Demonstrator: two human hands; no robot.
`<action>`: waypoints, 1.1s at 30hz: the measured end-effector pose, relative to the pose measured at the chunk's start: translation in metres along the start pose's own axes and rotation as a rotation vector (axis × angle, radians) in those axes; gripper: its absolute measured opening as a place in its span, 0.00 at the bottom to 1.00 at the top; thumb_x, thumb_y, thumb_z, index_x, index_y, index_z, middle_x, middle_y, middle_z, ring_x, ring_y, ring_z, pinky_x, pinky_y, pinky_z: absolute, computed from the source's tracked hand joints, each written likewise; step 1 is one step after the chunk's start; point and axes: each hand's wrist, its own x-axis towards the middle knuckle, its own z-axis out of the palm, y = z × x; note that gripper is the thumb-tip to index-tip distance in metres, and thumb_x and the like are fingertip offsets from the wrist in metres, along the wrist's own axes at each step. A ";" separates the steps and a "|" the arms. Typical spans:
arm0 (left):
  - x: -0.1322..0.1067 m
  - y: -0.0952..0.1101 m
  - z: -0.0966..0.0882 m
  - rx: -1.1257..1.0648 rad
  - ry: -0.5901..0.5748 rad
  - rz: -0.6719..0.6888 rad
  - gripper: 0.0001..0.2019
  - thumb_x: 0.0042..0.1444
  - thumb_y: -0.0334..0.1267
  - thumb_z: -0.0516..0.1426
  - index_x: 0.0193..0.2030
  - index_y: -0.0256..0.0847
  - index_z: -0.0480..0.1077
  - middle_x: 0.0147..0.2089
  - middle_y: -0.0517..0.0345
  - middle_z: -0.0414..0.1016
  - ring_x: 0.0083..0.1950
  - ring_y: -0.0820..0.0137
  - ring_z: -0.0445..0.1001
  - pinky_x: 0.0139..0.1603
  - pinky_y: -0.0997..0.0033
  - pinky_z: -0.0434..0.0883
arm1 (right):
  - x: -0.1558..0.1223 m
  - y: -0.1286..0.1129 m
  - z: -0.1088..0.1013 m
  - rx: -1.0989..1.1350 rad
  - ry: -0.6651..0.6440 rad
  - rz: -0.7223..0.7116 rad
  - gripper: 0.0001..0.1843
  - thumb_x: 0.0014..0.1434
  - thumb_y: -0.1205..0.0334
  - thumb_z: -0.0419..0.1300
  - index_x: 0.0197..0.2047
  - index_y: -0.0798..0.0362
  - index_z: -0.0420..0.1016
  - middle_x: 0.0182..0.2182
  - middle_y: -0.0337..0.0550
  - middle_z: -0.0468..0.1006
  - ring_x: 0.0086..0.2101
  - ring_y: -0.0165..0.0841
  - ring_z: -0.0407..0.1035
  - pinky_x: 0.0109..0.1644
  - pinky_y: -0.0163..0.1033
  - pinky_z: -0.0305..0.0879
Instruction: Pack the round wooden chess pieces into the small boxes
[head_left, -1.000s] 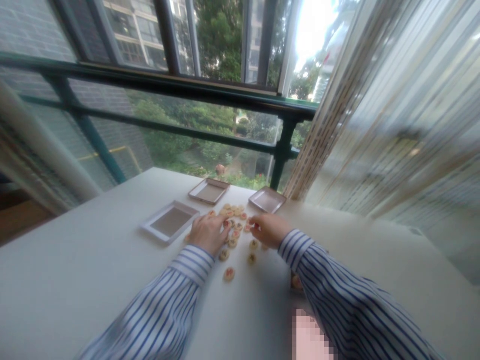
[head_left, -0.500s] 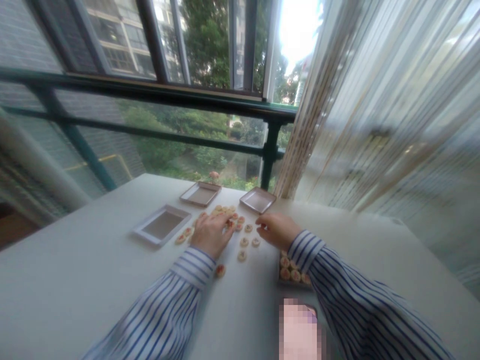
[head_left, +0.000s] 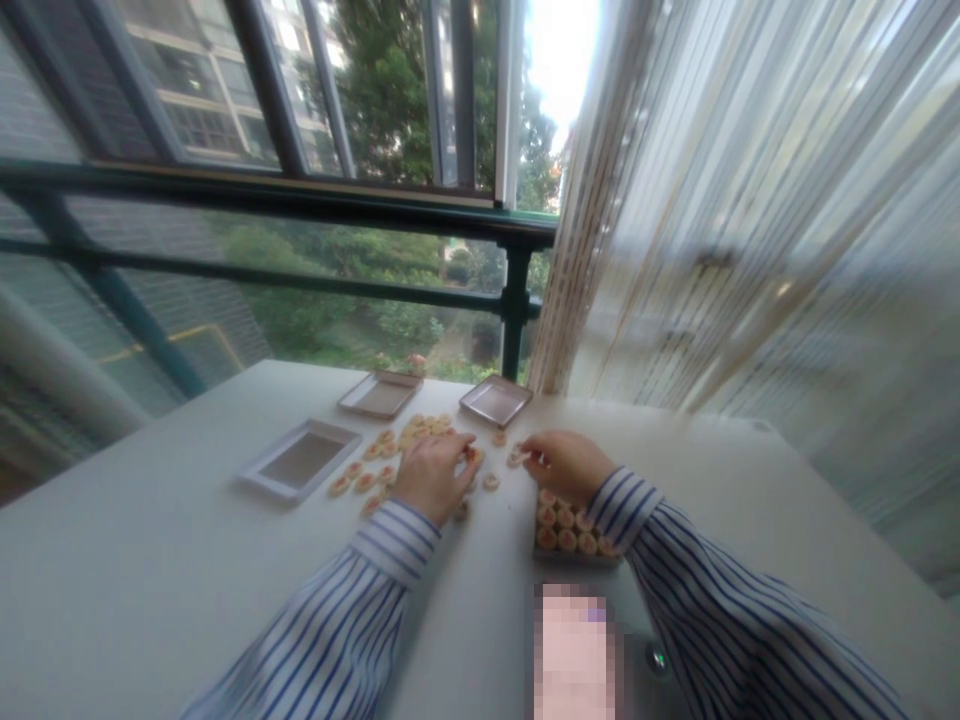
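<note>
At near right, a box (head_left: 570, 558) held rows of discs. Beyond it, the right hand (head_left: 568, 466) pinched a disc (head_left: 516, 457) in its grip. The left hand (head_left: 431, 477), grip spread, lay on loose discs (head_left: 373, 470) mid-counter (head_left: 150, 580). Trays (head_left: 256, 478) sat farther.

White table (head_left: 135, 580) at a glazed balcony. Beyond the grip — dark green railing (head_left: 262, 195) and window frames (head_left: 463, 90), trees (head_left: 375, 100) and an apartment block (head_left: 187, 110) outside. Right of it, a striped sheer curtain (head_left: 750, 230); bright daylight overhead.
</note>
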 end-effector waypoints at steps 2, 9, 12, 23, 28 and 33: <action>0.000 0.005 0.003 -0.008 -0.006 0.008 0.15 0.52 0.42 0.50 0.46 0.42 0.68 0.42 0.53 0.74 0.45 0.62 0.69 0.48 0.61 0.60 | -0.004 0.003 0.000 0.001 -0.003 0.014 0.15 0.56 0.59 0.49 0.44 0.49 0.71 0.36 0.41 0.76 0.36 0.31 0.68 0.40 0.34 0.58; 0.002 0.022 0.011 -0.007 -0.028 0.041 0.15 0.52 0.41 0.50 0.46 0.42 0.68 0.40 0.53 0.75 0.44 0.62 0.69 0.46 0.62 0.61 | -0.016 0.019 -0.002 0.022 0.008 0.051 0.16 0.56 0.58 0.49 0.44 0.51 0.71 0.36 0.41 0.75 0.36 0.31 0.68 0.40 0.34 0.58; 0.003 0.029 0.013 -0.004 -0.023 0.051 0.15 0.53 0.41 0.50 0.46 0.42 0.68 0.40 0.52 0.75 0.44 0.61 0.69 0.46 0.61 0.61 | -0.021 0.026 -0.001 0.022 0.014 0.060 0.16 0.56 0.58 0.48 0.44 0.51 0.71 0.36 0.41 0.75 0.35 0.31 0.68 0.40 0.34 0.58; 0.003 0.050 0.023 -0.119 -0.024 0.081 0.15 0.52 0.42 0.51 0.46 0.41 0.68 0.39 0.54 0.75 0.42 0.63 0.70 0.46 0.62 0.62 | -0.032 0.033 0.007 0.102 0.030 0.096 0.16 0.56 0.57 0.49 0.44 0.51 0.72 0.37 0.42 0.75 0.37 0.31 0.68 0.41 0.34 0.58; 0.004 0.057 0.030 -0.138 -0.031 0.097 0.15 0.52 0.41 0.51 0.46 0.41 0.67 0.41 0.53 0.75 0.43 0.63 0.70 0.47 0.60 0.61 | -0.034 0.035 0.015 0.146 0.046 0.092 0.16 0.55 0.56 0.50 0.44 0.52 0.72 0.37 0.43 0.76 0.38 0.31 0.68 0.42 0.34 0.58; 0.003 0.062 0.038 -0.184 -0.032 0.115 0.17 0.52 0.42 0.52 0.48 0.39 0.66 0.40 0.52 0.75 0.43 0.63 0.70 0.47 0.61 0.62 | -0.038 0.037 0.021 0.184 0.085 0.079 0.15 0.55 0.57 0.50 0.42 0.52 0.73 0.35 0.42 0.76 0.36 0.31 0.68 0.40 0.33 0.59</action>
